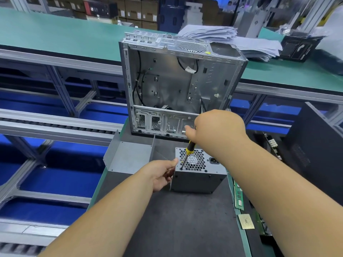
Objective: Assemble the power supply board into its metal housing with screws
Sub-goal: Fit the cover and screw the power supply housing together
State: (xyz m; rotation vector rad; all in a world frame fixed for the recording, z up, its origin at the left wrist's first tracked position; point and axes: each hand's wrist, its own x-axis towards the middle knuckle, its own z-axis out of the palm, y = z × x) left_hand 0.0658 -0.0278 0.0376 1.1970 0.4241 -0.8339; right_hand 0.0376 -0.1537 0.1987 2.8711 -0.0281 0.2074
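A person's two bare arms reach forward over a dark grey counter (pixel 185 229). Near the middle of it sits the power supply (pixel 196 175), a closed grey metal box with a honeycomb fan grille (pixel 194 160) and a black power socket (pixel 213 160) on its upper face.

The right hand (pixel 217 128) is curled round the top of a screwdriver (pixel 187 154) with a yellow and black handle. The shaft slants down and its tip meets the box's upper face at the near left corner, where a screw would sit; the screw itself is too small to make out. The left hand (pixel 161 175) grips the box's left edge, thumb on top and fingers against the side, steadying it.

Just behind and to the left lies a bent sheet-metal cover (pixel 128 156), apart from the box. Further back an open computer case (pixel 176 84) stands upright with loose black cables inside. A memory stick (pixel 238 196) and a processor chip (pixel 246 222) lie along the counter's right edge.

The step in hand appears to be driving a corner screw into the housing. The next move probably calls for keeping the tip seated and the shaft in line with the screw while turning, with the left hand holding the box from twisting. How many screws remain cannot be told.
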